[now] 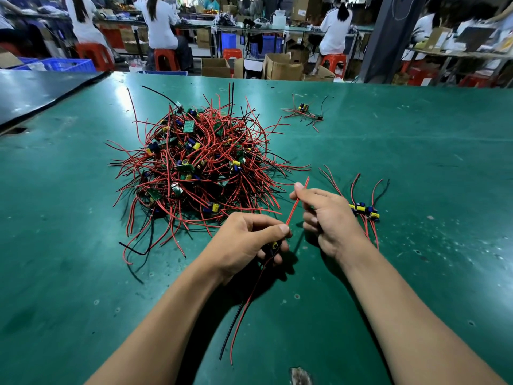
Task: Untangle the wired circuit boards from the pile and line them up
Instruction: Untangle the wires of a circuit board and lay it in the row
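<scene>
Circuit board (274, 245) held in hands (244, 243), pile (194, 168) just beyond.

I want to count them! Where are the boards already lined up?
Head view: the lined-up boards lie just right of the right hand, away from the pile.

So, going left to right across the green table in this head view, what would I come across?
The tangled pile of wired boards → left hand gripping one board → its red wire → right hand pinching that wire → lined-up boards.
</scene>
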Demonstrator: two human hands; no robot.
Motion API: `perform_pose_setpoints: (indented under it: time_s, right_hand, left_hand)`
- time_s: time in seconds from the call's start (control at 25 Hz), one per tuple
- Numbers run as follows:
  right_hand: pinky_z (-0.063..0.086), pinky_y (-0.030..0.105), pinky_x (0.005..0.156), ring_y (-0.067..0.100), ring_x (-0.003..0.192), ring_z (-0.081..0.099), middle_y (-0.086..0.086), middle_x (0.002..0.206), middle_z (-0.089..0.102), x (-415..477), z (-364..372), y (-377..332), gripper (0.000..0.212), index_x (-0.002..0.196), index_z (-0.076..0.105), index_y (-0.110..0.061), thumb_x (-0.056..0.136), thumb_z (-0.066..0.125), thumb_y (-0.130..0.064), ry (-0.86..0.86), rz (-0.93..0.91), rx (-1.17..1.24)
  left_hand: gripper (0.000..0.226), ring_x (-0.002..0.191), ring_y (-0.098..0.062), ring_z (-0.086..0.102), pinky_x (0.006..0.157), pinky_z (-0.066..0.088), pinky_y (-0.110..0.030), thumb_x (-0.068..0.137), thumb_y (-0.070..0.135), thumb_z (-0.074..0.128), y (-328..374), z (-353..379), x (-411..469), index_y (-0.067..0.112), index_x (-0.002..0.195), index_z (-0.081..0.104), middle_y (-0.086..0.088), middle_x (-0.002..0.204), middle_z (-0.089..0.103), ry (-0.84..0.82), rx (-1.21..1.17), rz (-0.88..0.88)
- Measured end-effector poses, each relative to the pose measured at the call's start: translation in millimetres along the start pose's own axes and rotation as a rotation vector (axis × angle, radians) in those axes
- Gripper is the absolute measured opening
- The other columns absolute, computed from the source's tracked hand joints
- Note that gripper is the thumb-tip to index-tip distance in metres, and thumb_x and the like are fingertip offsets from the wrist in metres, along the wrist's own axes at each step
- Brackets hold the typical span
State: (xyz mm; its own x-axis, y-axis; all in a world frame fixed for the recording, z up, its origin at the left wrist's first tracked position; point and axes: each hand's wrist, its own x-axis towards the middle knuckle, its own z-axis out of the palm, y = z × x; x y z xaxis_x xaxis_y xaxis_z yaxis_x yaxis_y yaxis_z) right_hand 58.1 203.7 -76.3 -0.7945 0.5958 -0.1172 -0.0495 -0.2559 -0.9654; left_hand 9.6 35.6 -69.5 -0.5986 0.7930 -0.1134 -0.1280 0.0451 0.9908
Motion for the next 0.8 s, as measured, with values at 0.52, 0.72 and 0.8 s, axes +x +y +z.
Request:
perform_pose_setpoints:
  time_s: [0.52,0.72,0.8]
  right_hand:
    - [0.018,0.017,0.028,0.004,0.029,0.02,-0.005,0.053,0.032,-0.8,-5.4,-17.6,0.042,0.058,0.053,-0.013,0.098,0.059,-0.024,-0.001,0.336,0.482]
    - [0.024,0.018,0.036,0.005,0.039,0.027,-0.006,0.062,0.047,-4.5,-3.3,-12.4,0.05,0.081,0.071,-0.008,0.078,0.07,-0.059,0.037,0.13,0.18]
    - [0.027,0.019,0.038,0.006,0.041,0.03,-0.005,0.067,0.049,-5.9,-3.8,-12.2,0.071,0.091,0.075,-0.007,0.063,0.069,-0.072,0.025,0.102,0.126]
  left_hand:
    - [0.011,0.057,-0.021,0.063,0.061,0.043,-0.031,0.091,0.015,0.067,3.4,1.7,-2.3,0.008,0.086,0.074,-0.007,0.069,0.069,-0.014,0.062,-0.013]
    - [0.012,0.056,-0.023,0.064,0.059,0.05,-0.028,0.09,0.012,0.066,2.5,3.1,-2.2,0.001,0.091,0.071,-0.01,0.071,0.07,0.057,-0.022,-0.006]
    - [0.011,0.057,-0.024,0.066,0.053,0.052,-0.024,0.09,0.011,0.065,3.8,3.6,-2.2,0.001,0.093,0.07,-0.012,0.075,0.072,0.084,-0.076,-0.007]
